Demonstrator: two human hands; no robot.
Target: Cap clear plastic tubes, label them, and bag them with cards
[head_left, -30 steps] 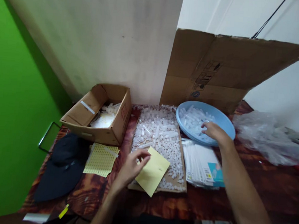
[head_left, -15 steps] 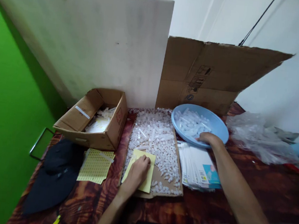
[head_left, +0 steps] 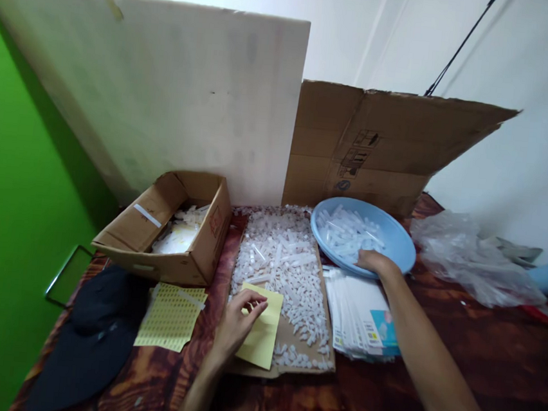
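Left hand on yellow sheet, right hand at blue bowl rim.

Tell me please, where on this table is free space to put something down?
Bare wood shows on the table between the card stack and the plastic bag, and toward the front edge, right of the right hand. The left is crowded: black cap, sticker sheet, cardboard box, tray of white pieces, left hand on the yellow sheet.
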